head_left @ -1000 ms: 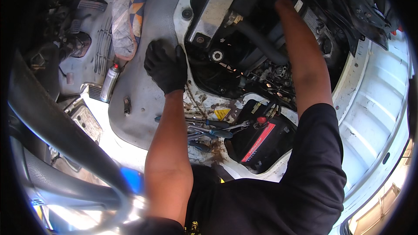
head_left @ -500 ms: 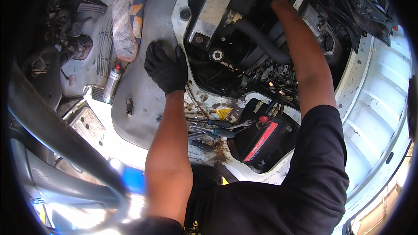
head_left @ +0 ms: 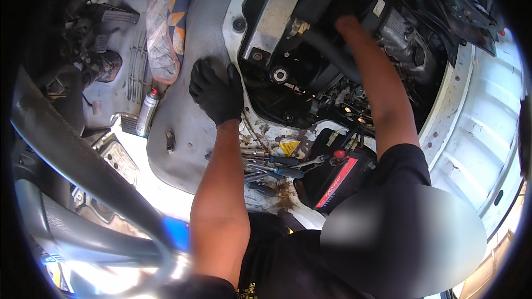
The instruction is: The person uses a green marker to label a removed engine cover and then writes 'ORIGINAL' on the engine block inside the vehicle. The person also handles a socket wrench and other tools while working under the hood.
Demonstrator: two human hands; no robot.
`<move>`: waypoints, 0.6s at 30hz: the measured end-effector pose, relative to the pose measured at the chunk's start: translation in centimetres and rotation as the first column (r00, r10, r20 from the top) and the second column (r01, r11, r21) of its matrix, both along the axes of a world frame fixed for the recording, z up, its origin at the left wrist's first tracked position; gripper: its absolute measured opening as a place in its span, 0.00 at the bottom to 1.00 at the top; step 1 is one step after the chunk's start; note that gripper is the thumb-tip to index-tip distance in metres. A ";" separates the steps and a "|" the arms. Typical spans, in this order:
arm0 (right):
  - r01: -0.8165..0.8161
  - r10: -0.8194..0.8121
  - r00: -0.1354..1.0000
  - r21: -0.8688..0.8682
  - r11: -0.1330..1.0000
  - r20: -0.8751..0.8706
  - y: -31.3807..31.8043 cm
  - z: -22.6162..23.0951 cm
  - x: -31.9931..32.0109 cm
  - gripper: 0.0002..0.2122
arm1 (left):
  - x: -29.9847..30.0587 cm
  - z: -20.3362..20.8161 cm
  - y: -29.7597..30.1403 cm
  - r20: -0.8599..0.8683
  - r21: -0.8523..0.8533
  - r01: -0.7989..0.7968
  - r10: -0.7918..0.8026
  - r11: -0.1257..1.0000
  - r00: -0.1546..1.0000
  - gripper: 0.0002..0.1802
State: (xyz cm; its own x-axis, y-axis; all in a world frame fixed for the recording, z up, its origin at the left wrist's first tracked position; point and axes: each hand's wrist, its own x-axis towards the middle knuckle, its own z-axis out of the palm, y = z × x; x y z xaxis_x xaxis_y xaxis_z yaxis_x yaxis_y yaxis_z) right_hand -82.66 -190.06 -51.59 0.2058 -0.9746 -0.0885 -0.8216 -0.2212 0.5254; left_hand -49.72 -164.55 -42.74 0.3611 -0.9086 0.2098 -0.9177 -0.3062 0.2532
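My left hand [head_left: 217, 91], in a black glove, lies on the grey vinyl floor cover [head_left: 172, 113] at the edge of the engine opening. Its fingers are stretched out with the thumb apart, holding nothing. My right forearm [head_left: 379, 83] reaches deep into the engine bay [head_left: 266, 91], past a thick black hose [head_left: 332, 55]. The right hand itself is lost in the dark there, so its fingers and whatever they touch are hidden. Left of that arm are a metal crossmember [head_left: 275, 14] and a round metal-centred bushing [head_left: 279, 75].
Several wrenches and screwdrivers [head_left: 277, 169] lie on the dirty white ledge beside a black battery [head_left: 346, 174] with a red stripe. A spray can [head_left: 147, 112] and a patterned cloth [head_left: 166, 39] rest further left. The steering wheel [head_left: 83, 163] crosses the lower left.
My right forearm has shifted left and slightly back toward me inside the engine bay. My left hand stays on the floor cover. The whole view has moved a little.
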 end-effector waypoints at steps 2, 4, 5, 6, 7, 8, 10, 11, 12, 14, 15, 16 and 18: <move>0.017 -0.019 0.997 -0.036 0.999 -0.069 0.6 -0.9 0.7 0.24 | 0.0 0.0 -0.1 0.011 0.005 0.003 -0.003 1.000 1.000 0.36; 0.037 -0.043 0.992 -0.056 0.998 -0.119 1.1 -1.9 0.8 0.24 | -0.3 -0.1 -0.1 0.013 -0.010 0.015 -0.014 1.000 1.000 0.36; 0.047 -0.055 0.989 -0.062 0.997 -0.138 1.3 -2.4 0.9 0.24 | -0.5 -0.1 -0.1 0.016 -0.015 0.018 -0.018 1.000 1.000 0.36; 0.052 -0.062 0.986 -0.067 0.996 -0.157 1.5 -2.7 0.8 0.24 | -0.7 -0.2 -0.1 0.007 -0.025 0.022 -0.021 0.999 1.000 0.36; 0.054 -0.064 0.983 -0.063 0.997 -0.172 1.7 -2.8 1.5 0.24 | -0.4 -0.2 -0.1 0.007 -0.033 0.022 -0.021 0.999 1.000 0.36; 0.053 -0.061 0.980 -0.047 0.997 -0.187 1.9 -2.7 2.0 0.24 | -0.2 -0.1 0.0 0.006 -0.040 0.022 -0.022 0.999 1.000 0.36; 0.037 -0.026 0.976 0.045 0.998 -0.216 2.0 -1.9 3.2 0.26 | -0.1 0.0 0.0 0.003 -0.030 0.003 -0.003 1.000 1.000 0.36; 0.053 -0.048 0.982 0.019 0.998 -0.183 1.9 -2.2 3.5 0.26 | 0.0 0.2 0.0 0.002 -0.027 -0.008 0.008 1.000 1.000 0.36; 0.069 -0.069 0.986 -0.006 0.998 -0.150 1.7 -2.2 4.0 0.26 | 0.3 0.3 0.0 0.020 -0.019 -0.010 0.010 1.000 1.000 0.36; 0.115 -0.123 0.986 -0.073 0.991 -0.113 1.3 -3.5 1.2 0.26 | -0.8 0.3 -0.2 0.014 -0.006 0.017 -0.017 1.000 1.000 0.36; 0.132 -0.143 0.985 -0.112 0.985 -0.094 1.3 -4.2 -0.7 0.26 | -1.5 0.2 -0.4 -0.014 -0.014 0.036 -0.036 0.999 0.999 0.36; 0.124 -0.136 0.984 -0.109 0.986 -0.111 1.5 -4.0 -0.2 0.26 | -1.3 0.0 -0.3 -0.017 -0.015 0.036 -0.036 0.999 0.999 0.36; 0.068 -0.080 0.983 -0.077 0.995 -0.165 2.4 -0.4 4.9 0.26 | 0.5 0.1 0.1 0.021 -0.027 -0.001 0.002 1.000 1.000 0.36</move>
